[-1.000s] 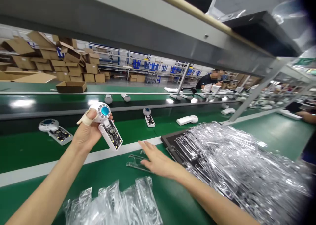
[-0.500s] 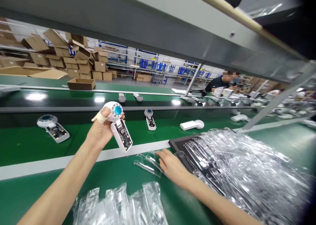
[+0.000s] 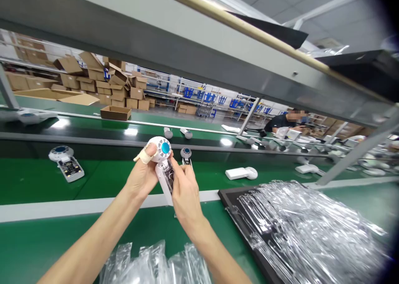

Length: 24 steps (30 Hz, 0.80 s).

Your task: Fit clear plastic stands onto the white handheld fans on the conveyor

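My left hand (image 3: 144, 171), a beige wrap on its thumb, holds a white handheld device (image 3: 163, 151) by its round head. The head has a blue disc ringed by dark slots, and the handle is uncovered with a circuit board (image 3: 169, 174) inside. My right hand (image 3: 186, 190) presses closed fingers against the handle's right side; whatever they pinch is hidden. Below my wrists lie clear plastic bags (image 3: 156, 263). Behind my right fingers another open-handled device (image 3: 186, 153) rests on the green belt, partly covered.
A similar open device (image 3: 66, 163) lies left on the belt, a closed white one (image 3: 241, 173) to the right. A black tray (image 3: 226, 196) heaped with clear plastic pieces (image 3: 305, 221) fills the right side. A metal beam (image 3: 187, 47) crosses overhead. A person (image 3: 285, 122) sits far right.
My right hand has left the clear plastic pieces on the table and come up to the device's handle. The view has shifted, and the device now appears farther right.
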Each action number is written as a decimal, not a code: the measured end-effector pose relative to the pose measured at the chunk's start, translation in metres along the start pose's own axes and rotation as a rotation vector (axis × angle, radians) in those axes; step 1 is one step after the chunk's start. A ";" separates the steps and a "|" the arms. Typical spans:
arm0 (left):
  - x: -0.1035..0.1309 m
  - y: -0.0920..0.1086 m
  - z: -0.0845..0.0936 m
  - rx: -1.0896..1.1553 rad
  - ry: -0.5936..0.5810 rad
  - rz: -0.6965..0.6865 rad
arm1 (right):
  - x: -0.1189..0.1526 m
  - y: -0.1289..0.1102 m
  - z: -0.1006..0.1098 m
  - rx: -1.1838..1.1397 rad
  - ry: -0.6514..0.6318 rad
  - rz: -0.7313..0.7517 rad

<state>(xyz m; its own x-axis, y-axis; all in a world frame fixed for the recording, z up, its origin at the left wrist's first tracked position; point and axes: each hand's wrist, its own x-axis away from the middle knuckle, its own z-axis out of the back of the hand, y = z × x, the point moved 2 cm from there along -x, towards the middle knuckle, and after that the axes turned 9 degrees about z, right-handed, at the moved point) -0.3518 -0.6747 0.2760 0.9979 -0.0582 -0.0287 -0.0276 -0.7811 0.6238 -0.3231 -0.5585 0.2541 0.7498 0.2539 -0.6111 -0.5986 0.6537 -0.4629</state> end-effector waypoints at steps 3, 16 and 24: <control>0.002 0.006 0.000 -0.007 0.012 -0.010 | 0.009 -0.001 -0.008 -0.045 -0.015 -0.006; 0.004 -0.021 0.020 -0.519 0.096 0.220 | 0.019 0.021 0.001 -0.033 -0.150 0.045; 0.010 -0.024 0.019 -0.600 0.225 0.002 | -0.002 0.029 -0.008 -0.212 0.221 -0.366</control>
<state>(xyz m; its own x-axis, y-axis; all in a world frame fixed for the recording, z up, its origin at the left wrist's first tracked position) -0.3427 -0.6680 0.2461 0.9875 0.1241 0.0969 -0.0568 -0.2934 0.9543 -0.3443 -0.5453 0.2364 0.8578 -0.1387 -0.4949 -0.3682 0.5061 -0.7800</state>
